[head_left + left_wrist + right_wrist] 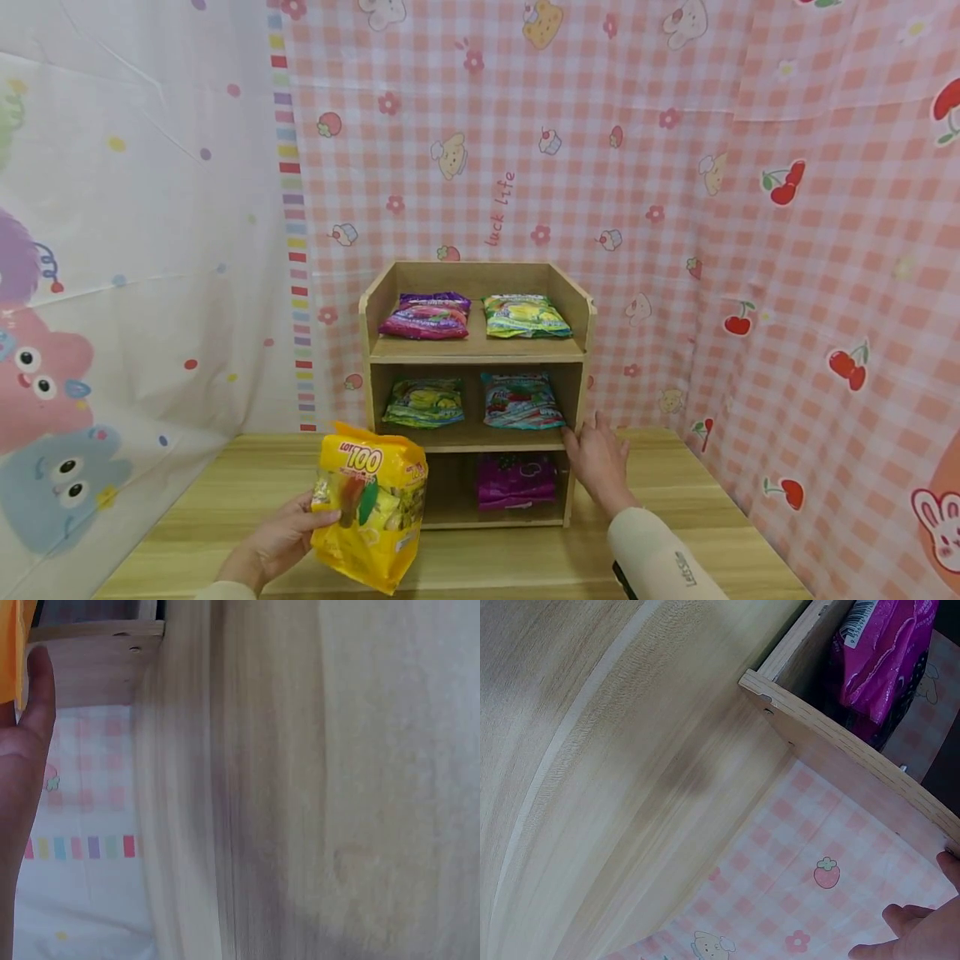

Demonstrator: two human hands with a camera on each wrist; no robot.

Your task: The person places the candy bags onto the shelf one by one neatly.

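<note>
In the head view my left hand [279, 537] grips a yellow candy bag [371, 508] by its left side, thumb on the front. The bag is held upright, slightly tilted, before the lower left of a small wooden shelf [480, 360]. Only an orange edge of that bag [9, 652] shows in the left wrist view, beside the fingers. My right hand [600, 462] rests its fingers against the shelf's right side panel, fingers spread and fairly straight. The right wrist view shows the same hand [922, 930] touching the panel's edge.
On the top tier lie a purple-pink candy bag [427, 317] and a yellow-green one [525, 317]. The middle tier holds a green bag [425, 403] and a teal-red bag [521, 402]. A purple bag [517, 482] sits bottom right. Patterned curtains hang behind the wooden table [202, 500].
</note>
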